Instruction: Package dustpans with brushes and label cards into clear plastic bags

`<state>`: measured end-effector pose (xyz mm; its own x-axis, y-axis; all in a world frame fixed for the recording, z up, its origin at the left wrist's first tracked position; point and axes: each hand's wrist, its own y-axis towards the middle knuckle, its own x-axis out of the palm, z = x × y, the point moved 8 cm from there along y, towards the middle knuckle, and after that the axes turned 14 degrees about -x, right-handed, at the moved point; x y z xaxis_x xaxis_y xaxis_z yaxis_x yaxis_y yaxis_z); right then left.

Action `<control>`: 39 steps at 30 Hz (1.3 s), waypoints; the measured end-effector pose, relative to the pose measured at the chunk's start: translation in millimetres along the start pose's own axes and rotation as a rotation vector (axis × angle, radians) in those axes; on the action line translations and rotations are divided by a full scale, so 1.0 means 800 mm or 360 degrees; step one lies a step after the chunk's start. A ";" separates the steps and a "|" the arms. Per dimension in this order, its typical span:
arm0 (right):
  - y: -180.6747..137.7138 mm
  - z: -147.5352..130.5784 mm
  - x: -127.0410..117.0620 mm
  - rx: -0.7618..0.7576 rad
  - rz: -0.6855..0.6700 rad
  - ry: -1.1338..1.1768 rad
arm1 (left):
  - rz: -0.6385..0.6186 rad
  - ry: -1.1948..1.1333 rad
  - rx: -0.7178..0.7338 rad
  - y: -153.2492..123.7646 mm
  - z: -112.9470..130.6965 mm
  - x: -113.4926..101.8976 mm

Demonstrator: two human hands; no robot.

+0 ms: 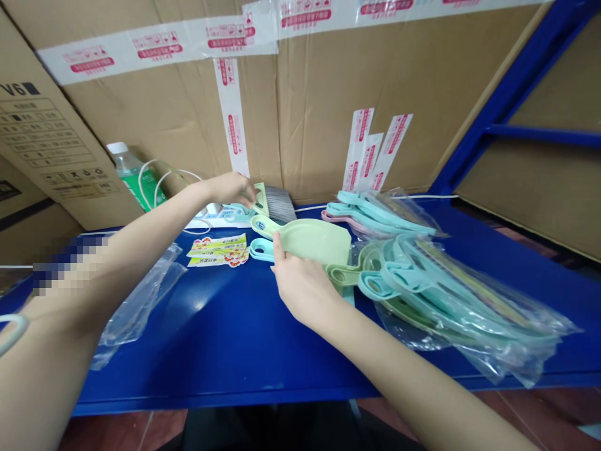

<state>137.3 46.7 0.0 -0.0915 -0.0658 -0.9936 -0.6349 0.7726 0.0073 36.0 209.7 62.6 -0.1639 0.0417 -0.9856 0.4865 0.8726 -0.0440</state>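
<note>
My left hand [232,186] is closed around the green handle of a small brush [272,203] with grey bristles, at the back of the blue table [225,338]. My right hand [300,282] grips the near edge of a pale green plastic dustpan [314,241], thumb on top. The dustpan lies on other pans, with a blue handle [260,249] sticking out beneath it.
A pile of bagged blue and green dustpan sets [446,294] fills the right side. Printed paper labels [218,249] lie mid-table, empty clear bags [141,300] at left. A green bottle [136,175], white cable and cardboard boxes [375,75] stand behind.
</note>
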 end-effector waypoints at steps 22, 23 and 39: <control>-0.015 0.003 0.002 0.0052 -0.0201 -0.0002 | 0.0142 -0.0457 0.0037 -0.036 -0.010 -0.007; -0.015 0.003 0.002 0.0051 -0.0198 -0.0001 | 0.0157 -0.0470 0.0037 -0.036 -0.008 -0.010; -0.017 0.003 -0.001 0.0061 -0.0192 0.0017 | -0.0045 -0.0056 0.0001 -0.037 0.038 0.014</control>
<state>147.8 37.7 0.4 -0.0246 -0.1665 -0.9857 -0.6119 0.7823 -0.1169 45.7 169.7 47.6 -0.1476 0.0001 -0.9890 0.4826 0.8729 -0.0720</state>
